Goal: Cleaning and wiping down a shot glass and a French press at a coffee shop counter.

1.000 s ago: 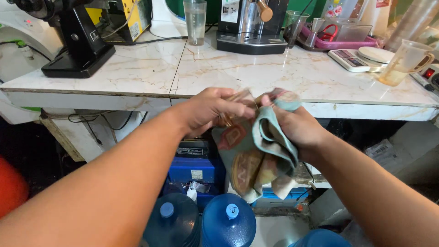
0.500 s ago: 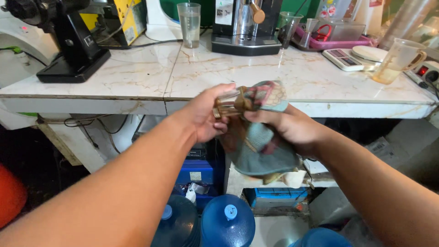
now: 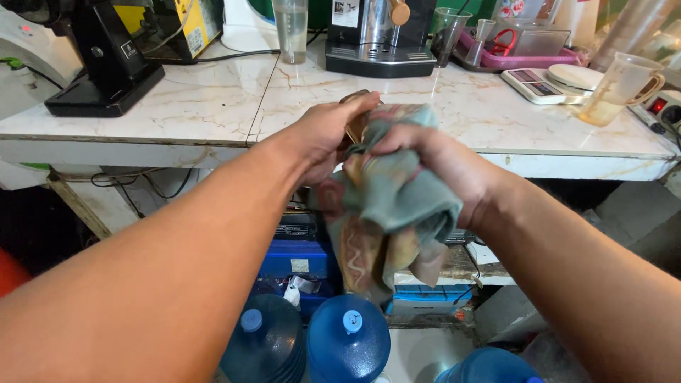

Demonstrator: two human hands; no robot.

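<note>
My left hand (image 3: pixel 323 135) grips a small brown metal object (image 3: pixel 353 113), mostly hidden by fingers and cloth, so I cannot tell what it is. My right hand (image 3: pixel 440 159) is closed around a patterned teal and brown cloth (image 3: pixel 383 213), pressing it against that object. The cloth hangs down below both hands. Both hands are held together in front of the white marble counter's edge (image 3: pixel 213 142).
On the counter stand a black grinder (image 3: pixel 106 60), a tall glass (image 3: pixel 291 28), an espresso machine (image 3: pixel 379 35), a scale (image 3: pixel 539 85), a plastic jug (image 3: pixel 621 89) and a pink tray (image 3: pixel 511 57). Blue water bottles (image 3: pixel 347 340) and a blue box (image 3: pixel 298 259) sit underneath.
Both hands have risen slightly toward the counter edge. The right hand has bunched the cloth tighter around the object held by the left hand.
</note>
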